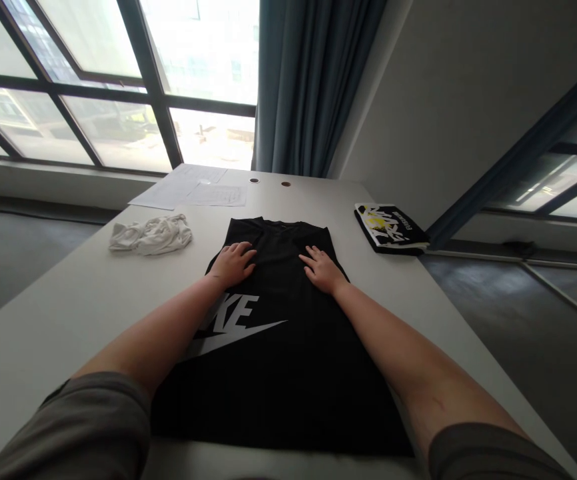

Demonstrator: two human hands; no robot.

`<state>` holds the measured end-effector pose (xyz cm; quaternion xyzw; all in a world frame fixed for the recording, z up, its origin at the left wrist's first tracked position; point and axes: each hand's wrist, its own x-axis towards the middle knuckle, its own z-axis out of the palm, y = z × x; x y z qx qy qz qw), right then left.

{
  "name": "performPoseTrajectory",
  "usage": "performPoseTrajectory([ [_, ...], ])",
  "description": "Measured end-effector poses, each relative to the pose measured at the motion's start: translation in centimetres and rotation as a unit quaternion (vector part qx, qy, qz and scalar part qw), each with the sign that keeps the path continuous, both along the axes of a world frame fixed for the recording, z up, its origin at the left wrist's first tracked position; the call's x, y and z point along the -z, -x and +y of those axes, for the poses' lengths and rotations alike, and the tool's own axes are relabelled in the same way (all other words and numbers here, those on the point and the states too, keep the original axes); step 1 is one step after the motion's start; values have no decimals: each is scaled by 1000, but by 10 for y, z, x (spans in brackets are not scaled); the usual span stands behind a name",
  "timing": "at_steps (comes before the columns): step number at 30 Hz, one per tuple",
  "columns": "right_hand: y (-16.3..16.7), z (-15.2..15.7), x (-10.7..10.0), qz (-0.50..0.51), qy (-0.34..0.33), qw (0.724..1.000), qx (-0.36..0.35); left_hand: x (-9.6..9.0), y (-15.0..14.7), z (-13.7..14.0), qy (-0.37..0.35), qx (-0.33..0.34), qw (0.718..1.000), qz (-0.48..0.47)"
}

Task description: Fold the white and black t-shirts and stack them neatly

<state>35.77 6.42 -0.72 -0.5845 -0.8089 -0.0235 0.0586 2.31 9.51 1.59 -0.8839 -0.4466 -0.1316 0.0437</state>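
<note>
- Black cloth covers the middle of the white table: a black shirt lies spread flat, its collar end pointing away from the person and its hem at the near edge.
- Both hands rest on the upper part of the shirt. The left hand lies palm down, fingers spread, just left of the chest; the right hand lies the same way just right of it. Neither hand grips anything; both are flat and open on the cloth.
- As far as the view shows, the shirt looks already laid out and mostly smooth, with its sides apparently turned in so the body reads as a long panel. No crosswise fold is visible yet, so folding it into a compact stack seems to be what is left.
- A crumpled white garment sits well to the left of the shirt, not folded.
- A folded black item with yellow and white print lies near the right edge of the table, apart from the shirt; it looks finished.
- Sheets of paper lie at the far end near the window.
- Readable marks: large white letters "KE" and a swoosh on the shirt's front, partly covered by the left forearm. The print on the folded item is too small to read.
</note>
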Motion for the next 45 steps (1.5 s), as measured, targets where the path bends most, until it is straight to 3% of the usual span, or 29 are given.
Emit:
performPoseTrajectory([
  [2,5,-16,-7,-9,-39,998,40,-8,0,-30,-5,-46,999,20],
  [5,11,-65,-14,-15,-53,995,83,-9,16,-98,20,-99,994,34],
  [11,12,-226,11,37,4,997,73,15,83,-242,39,-184,982,23],
  [14,17,-283,28,70,14,991,118,24,101,-273,40,-201,979,-3],
  [16,24,-297,31,74,12,989,130,26,102,-277,41,-209,977,-16],
  [24,36,-287,17,29,30,991,128,25,103,-273,42,-219,974,-36],
  [29,32,-289,25,24,14,992,126,26,127,-288,34,-235,970,-60],
  [34,35,-291,30,39,11,990,133,17,140,-305,63,-199,974,-92],
  [39,71,-271,-3,86,-42,991,91,5,135,-310,105,-195,967,-124],
  [45,145,-190,-42,104,-3,994,-22,6,137,-297,146,-225,938,-222],
])
